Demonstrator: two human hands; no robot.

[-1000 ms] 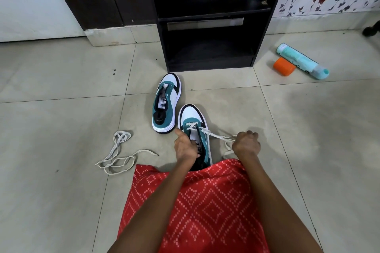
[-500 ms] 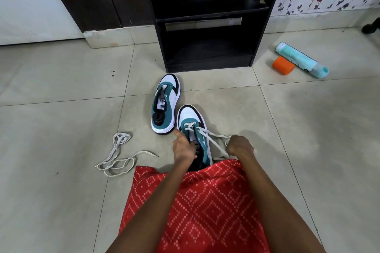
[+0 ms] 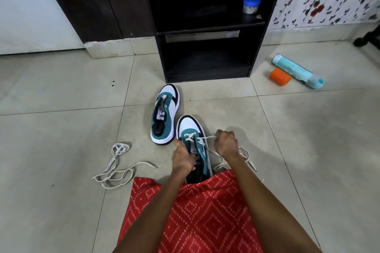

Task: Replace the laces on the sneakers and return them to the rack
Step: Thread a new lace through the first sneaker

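Two teal, white and black sneakers lie on the tiled floor. The near sneaker (image 3: 191,127) has a white lace (image 3: 190,135) through its front eyelets. My left hand (image 3: 182,158) grips the near sneaker at its left side and tongue. My right hand (image 3: 225,142) is curled round the lace at the sneaker's right side; slack lace (image 3: 245,155) trails on the floor behind that hand. The far sneaker (image 3: 165,113) stands unlaced to the upper left. A second loose lace (image 3: 115,166) lies tangled on the floor to the left. The dark rack (image 3: 205,68) stands behind the sneakers.
A blue-lidded jar (image 3: 251,5) sits on the rack's shelf. A pale green bottle (image 3: 297,71) and an orange cap (image 3: 280,76) lie on the floor to the right. My red patterned garment (image 3: 197,215) covers my lap at the bottom.
My right hand has moved up and closer to the near sneaker's front eyelets with the lace. My left hand stays on the sneaker. The camera has tilted slightly.
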